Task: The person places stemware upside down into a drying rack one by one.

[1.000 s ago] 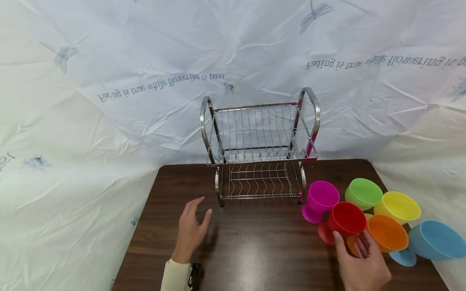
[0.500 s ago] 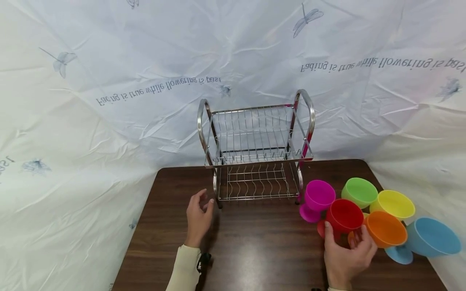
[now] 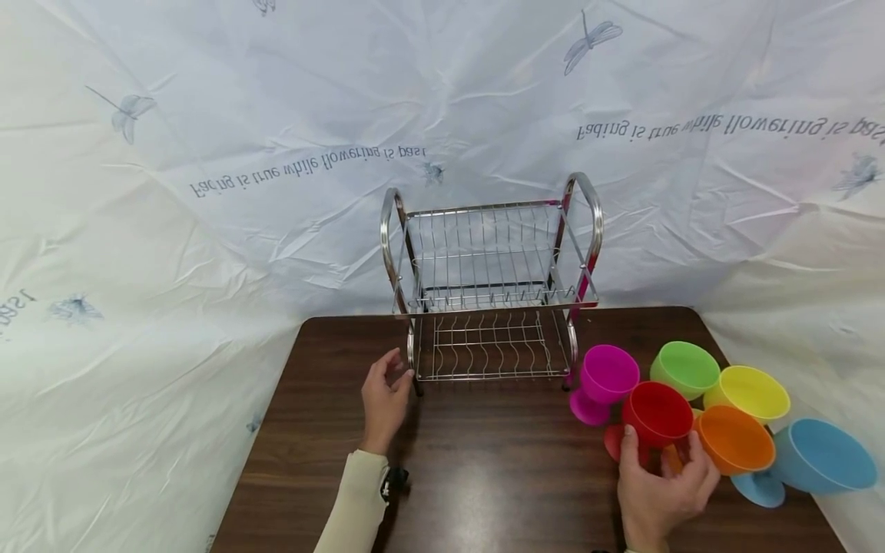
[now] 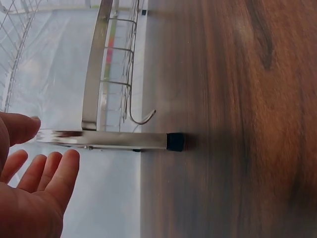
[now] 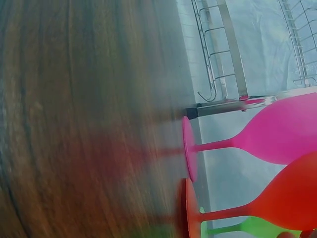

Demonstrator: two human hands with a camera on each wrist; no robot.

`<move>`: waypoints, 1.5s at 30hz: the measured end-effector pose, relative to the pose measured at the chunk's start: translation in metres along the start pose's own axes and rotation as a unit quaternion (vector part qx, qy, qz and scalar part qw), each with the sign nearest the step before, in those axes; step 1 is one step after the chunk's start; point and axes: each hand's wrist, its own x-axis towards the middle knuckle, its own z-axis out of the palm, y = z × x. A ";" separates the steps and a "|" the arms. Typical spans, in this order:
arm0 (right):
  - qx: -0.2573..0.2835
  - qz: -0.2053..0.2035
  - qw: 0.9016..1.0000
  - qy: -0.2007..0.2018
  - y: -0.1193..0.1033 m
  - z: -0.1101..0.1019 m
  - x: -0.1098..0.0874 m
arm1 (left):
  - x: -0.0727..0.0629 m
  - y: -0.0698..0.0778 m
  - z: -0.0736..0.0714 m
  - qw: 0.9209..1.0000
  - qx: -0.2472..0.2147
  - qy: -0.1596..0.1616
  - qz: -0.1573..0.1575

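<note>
The red plastic goblet (image 3: 657, 415) stands upright among several others, its foot on the table in the right wrist view. My right hand (image 3: 662, 488) grips its bowl from the front, thumb on the left side and fingers on the right; in the right wrist view only fingertips show at the bottom edge. My left hand (image 3: 386, 399) is beside the front left post of the two-tier metal dish rack (image 3: 491, 307). In the left wrist view, its thumb and loosely bent fingers (image 4: 62, 173) lie on either side of the post; contact cannot be made out.
Around the red goblet stand magenta (image 3: 608, 372), green (image 3: 684, 369), yellow (image 3: 748, 392), orange (image 3: 736, 439) and blue (image 3: 823, 457) goblets, close together. The brown wooden table (image 3: 477, 476) ends at the back and sides against white printed sheeting (image 3: 332, 92).
My left hand has moved forward and right to the rack's post. My right hand has shifted slightly left and closed around the red goblet's bowl. The goblets have stayed nearly in place.
</note>
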 end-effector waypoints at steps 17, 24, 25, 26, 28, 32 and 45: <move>0.028 -0.021 0.999 0.015 -0.024 -0.009 -0.007 | 0.006 -0.005 0.012 0.999 0.029 0.012 0.038; 0.029 -0.014 0.999 0.007 -0.011 -0.008 -0.004 | 0.007 -0.006 0.011 0.999 0.032 0.009 0.041; 0.027 -0.012 1.000 0.006 -0.008 -0.007 -0.004 | 0.007 -0.006 0.011 0.999 0.031 0.008 0.041; 0.028 -0.010 1.000 0.006 -0.006 -0.007 -0.003 | 0.007 -0.006 0.011 0.999 0.031 0.007 0.042; 0.033 -0.003 0.999 0.004 -0.002 -0.007 -0.003 | 0.007 -0.006 0.012 0.999 0.032 0.005 0.041; 0.044 0.013 0.999 -0.004 0.002 -0.009 -0.004 | 0.007 -0.005 0.012 0.999 0.033 0.002 0.037; 0.074 -0.034 0.995 -0.051 -0.003 -0.033 -0.006 | 0.006 -0.008 0.012 0.998 0.036 0.005 0.043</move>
